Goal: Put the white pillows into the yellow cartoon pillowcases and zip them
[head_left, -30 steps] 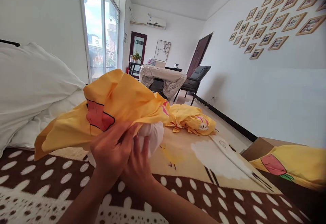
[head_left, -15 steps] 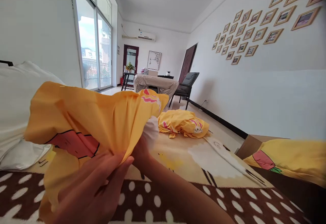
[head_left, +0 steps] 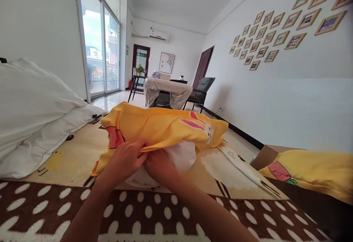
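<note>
On a patterned rug [head_left: 234, 170], the left hand [head_left: 125, 159] pinched the edge of a yellow cloth cover [head_left: 154, 124]; the right hand [head_left: 160, 165], fingertips hidden beneath, grip unclear, touched a white bundle [head_left: 184, 154]. The cover seemed light, limp, best held by its hem.

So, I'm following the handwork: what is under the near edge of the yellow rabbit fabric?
A soft white bundle shows under the near edge of the yellow fabric, beside the right hand. That hand's fingertips and whatever lies deeper are covered.
</note>
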The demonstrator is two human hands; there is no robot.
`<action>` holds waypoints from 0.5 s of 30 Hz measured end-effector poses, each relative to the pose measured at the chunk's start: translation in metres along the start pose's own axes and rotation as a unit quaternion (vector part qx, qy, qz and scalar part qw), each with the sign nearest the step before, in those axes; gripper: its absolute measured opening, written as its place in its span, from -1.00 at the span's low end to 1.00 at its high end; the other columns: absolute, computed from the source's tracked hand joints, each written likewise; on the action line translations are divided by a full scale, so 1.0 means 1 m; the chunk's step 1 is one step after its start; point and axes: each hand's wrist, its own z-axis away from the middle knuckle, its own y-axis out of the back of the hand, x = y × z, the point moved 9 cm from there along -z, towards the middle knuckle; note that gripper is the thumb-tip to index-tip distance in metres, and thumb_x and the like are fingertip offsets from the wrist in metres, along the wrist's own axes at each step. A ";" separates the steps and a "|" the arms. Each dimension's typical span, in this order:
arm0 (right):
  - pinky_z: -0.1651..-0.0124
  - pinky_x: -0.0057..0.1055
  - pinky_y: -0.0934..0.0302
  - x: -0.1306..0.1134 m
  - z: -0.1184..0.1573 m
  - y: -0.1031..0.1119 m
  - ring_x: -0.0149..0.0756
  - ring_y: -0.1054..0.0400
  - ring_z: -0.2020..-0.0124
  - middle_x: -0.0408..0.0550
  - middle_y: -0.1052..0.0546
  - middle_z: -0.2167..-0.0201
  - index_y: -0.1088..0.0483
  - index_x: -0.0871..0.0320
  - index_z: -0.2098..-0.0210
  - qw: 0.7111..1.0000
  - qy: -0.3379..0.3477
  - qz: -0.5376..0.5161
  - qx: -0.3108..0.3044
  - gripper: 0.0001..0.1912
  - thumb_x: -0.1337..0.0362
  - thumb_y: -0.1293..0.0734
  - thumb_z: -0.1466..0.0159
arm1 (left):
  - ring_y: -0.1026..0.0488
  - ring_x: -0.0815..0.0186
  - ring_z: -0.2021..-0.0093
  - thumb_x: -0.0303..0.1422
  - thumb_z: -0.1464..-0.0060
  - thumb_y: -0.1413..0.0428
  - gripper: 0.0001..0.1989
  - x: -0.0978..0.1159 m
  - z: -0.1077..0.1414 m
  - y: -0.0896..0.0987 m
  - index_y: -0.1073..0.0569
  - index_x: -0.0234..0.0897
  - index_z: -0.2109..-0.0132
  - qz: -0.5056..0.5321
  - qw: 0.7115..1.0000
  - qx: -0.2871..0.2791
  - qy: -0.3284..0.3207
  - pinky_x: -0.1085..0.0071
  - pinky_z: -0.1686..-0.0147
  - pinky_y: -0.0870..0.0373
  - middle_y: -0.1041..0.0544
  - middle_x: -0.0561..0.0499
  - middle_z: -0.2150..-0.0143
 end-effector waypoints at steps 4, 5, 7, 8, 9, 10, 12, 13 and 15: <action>-0.13 -0.22 -0.16 -0.022 0.013 0.024 -0.18 -0.38 0.10 0.01 -0.56 0.27 -0.45 0.22 0.16 0.992 0.090 -0.003 0.088 -0.79 0.36 -0.21 -0.29 | -0.50 0.21 0.42 -0.39 -0.08 -0.03 -0.89 -0.005 -0.006 -0.005 -0.41 -0.19 0.22 -0.114 0.992 0.054 0.031 0.40 0.42 -0.23 -0.55 0.08 0.46; -0.16 -0.20 -0.13 -0.026 0.017 0.030 -0.19 -0.38 0.12 -0.02 -0.56 0.28 -0.45 0.20 0.17 0.990 0.104 -0.002 0.096 -0.79 0.36 -0.21 -0.29 | -0.51 0.21 0.39 -0.41 -0.09 -0.01 -0.87 0.002 -0.004 -0.001 -0.41 -0.20 0.20 -0.129 0.987 0.097 0.013 0.39 0.41 -0.24 -0.57 0.06 0.40; -0.21 -0.19 -0.07 -0.032 0.032 0.039 -0.23 -0.38 0.12 -0.07 -0.56 0.26 -0.44 0.17 0.16 0.987 0.123 0.004 0.099 -0.79 0.38 -0.20 -0.28 | -0.51 0.22 0.32 -0.49 -0.07 0.01 -0.81 0.019 0.002 0.006 -0.39 -0.22 0.16 -0.141 0.974 0.172 -0.043 0.40 0.37 -0.26 -0.58 0.02 0.30; -0.23 -0.20 -0.04 -0.033 0.042 0.043 -0.25 -0.37 0.08 -0.08 -0.55 0.21 -0.44 0.16 0.14 0.986 0.129 0.011 0.103 -0.78 0.39 -0.20 -0.28 | -0.51 0.23 0.29 -0.53 -0.05 0.01 -0.79 0.027 0.005 0.008 -0.39 -0.23 0.16 -0.142 0.967 0.198 -0.071 0.40 0.35 -0.28 -0.57 0.01 0.27; -0.25 -0.22 -0.02 -0.032 0.054 0.047 -0.27 -0.35 0.03 -0.07 -0.54 0.15 -0.43 0.15 0.13 0.985 0.129 0.022 0.116 -0.77 0.40 -0.20 -0.28 | -0.50 0.23 0.27 -0.56 -0.02 0.02 -0.77 0.034 0.009 0.009 -0.38 -0.25 0.16 -0.144 0.961 0.217 -0.094 0.40 0.34 -0.29 -0.56 -0.01 0.27; -0.25 -0.23 -0.01 -0.028 0.069 0.051 -0.27 -0.31 -0.04 -0.06 -0.52 0.09 -0.43 0.14 0.11 0.982 0.121 0.037 0.143 -0.77 0.39 -0.22 -0.27 | -0.48 0.22 0.27 -0.57 0.00 0.02 -0.76 0.040 0.011 0.010 -0.38 -0.26 0.17 -0.147 0.955 0.232 -0.110 0.39 0.33 -0.30 -0.54 -0.01 0.29; -0.23 -0.19 -0.01 -0.010 0.100 0.059 -0.20 -0.25 -0.13 -0.01 -0.47 0.01 -0.41 0.10 0.08 0.970 0.067 0.072 0.224 -0.75 0.32 -0.30 -0.23 | -0.46 0.21 0.29 -0.59 0.03 0.03 -0.74 0.047 0.015 0.012 -0.37 -0.26 0.18 -0.151 0.946 0.258 -0.124 0.38 0.33 -0.30 -0.52 -0.02 0.32; -0.19 -0.14 -0.03 0.004 0.116 0.062 -0.14 -0.23 -0.14 0.04 -0.45 0.00 -0.38 0.09 0.05 0.961 0.017 0.087 0.263 -0.70 0.25 -0.33 -0.21 | -0.45 0.21 0.30 -0.60 0.04 0.04 -0.73 0.049 0.016 0.012 -0.37 -0.27 0.18 -0.152 0.943 0.269 -0.126 0.37 0.33 -0.30 -0.51 -0.02 0.33; -0.12 -0.03 -0.07 0.032 0.137 0.058 0.01 -0.20 -0.15 0.16 -0.39 -0.04 -0.30 0.12 -0.05 0.948 -0.085 0.092 0.293 -0.53 0.10 -0.35 -0.18 | -0.43 0.20 0.29 -0.61 0.04 0.04 -0.71 0.053 0.017 0.013 -0.37 -0.28 0.16 -0.151 0.939 0.281 -0.129 0.37 0.32 -0.29 -0.49 -0.04 0.33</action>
